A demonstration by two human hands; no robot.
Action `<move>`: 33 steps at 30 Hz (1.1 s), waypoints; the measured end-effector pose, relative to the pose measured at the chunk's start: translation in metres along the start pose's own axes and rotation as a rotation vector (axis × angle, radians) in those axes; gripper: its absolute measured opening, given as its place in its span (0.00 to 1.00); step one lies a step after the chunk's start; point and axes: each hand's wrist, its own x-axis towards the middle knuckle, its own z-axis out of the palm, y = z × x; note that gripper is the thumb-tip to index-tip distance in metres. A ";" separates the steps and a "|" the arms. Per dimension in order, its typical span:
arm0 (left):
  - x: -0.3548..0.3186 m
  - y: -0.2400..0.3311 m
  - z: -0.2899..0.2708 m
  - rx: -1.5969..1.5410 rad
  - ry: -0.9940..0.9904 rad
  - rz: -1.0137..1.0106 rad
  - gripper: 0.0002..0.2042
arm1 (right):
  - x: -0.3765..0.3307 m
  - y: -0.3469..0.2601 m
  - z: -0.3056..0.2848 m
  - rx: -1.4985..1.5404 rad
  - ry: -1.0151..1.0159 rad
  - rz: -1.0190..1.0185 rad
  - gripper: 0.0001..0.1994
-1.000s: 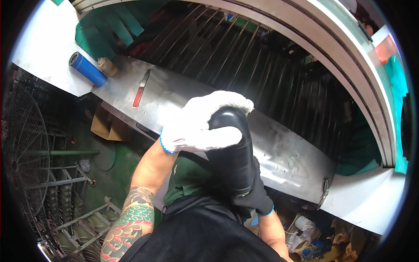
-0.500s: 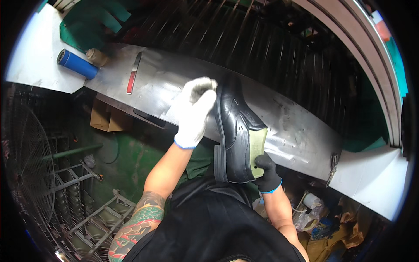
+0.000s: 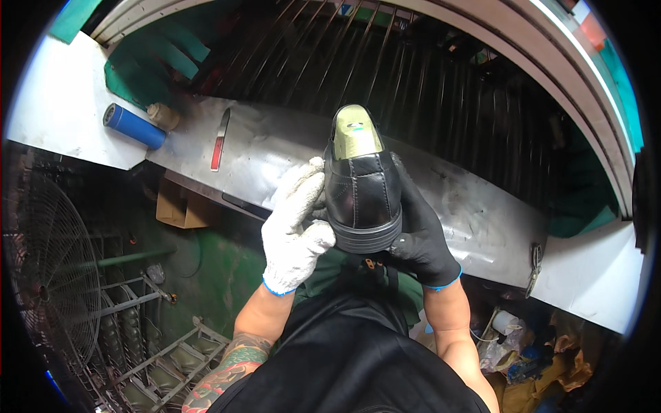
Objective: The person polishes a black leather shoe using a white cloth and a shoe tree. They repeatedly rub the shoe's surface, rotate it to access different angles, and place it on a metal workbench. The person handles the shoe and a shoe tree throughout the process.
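Observation:
A black leather dress shoe (image 3: pixel 358 193) is held up in front of me, its heel facing me. A yellow-green shoe last (image 3: pixel 354 134) fills its opening. On the shoe's left side is my left hand (image 3: pixel 292 230) in a white knit glove, fingers curled along the upper and thumb near the heel. From the right, my right hand (image 3: pixel 420 234) in a black glove grips the shoe, its thumb by the heel's lower edge. The toe is hidden behind the heel and last. Beneath and beyond lies a bare metal worktop (image 3: pixel 268 148).
A red-handled knife-like tool (image 3: pixel 220 141) lies on the metal, left. Farther left sit a blue cylinder (image 3: pixel 134 126) and a beige roll (image 3: pixel 163 115). Metal bars (image 3: pixel 337 62) run beyond the worktop. A large fan (image 3: pixel 48 268), a rack (image 3: pixel 172 365) and a cardboard box (image 3: pixel 180 206) stand at lower left.
The shoe has turned from side-on to heel toward me. My left hand has come down onto its left side, and my right hand has shifted from the last to the shoe's right side.

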 end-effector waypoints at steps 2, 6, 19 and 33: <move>0.006 0.006 0.000 -0.050 0.005 -0.023 0.37 | 0.003 -0.001 -0.001 -0.020 -0.010 -0.019 0.65; 0.005 -0.008 -0.015 0.059 -0.111 0.118 0.29 | -0.007 0.003 -0.013 0.039 0.002 0.088 0.59; 0.041 -0.082 -0.043 0.596 0.013 0.234 0.18 | 0.011 -0.027 -0.093 -0.181 0.278 0.444 0.46; 0.061 -0.102 -0.066 0.772 0.051 0.247 0.11 | 0.420 -0.075 -0.311 -2.093 0.177 -0.451 0.26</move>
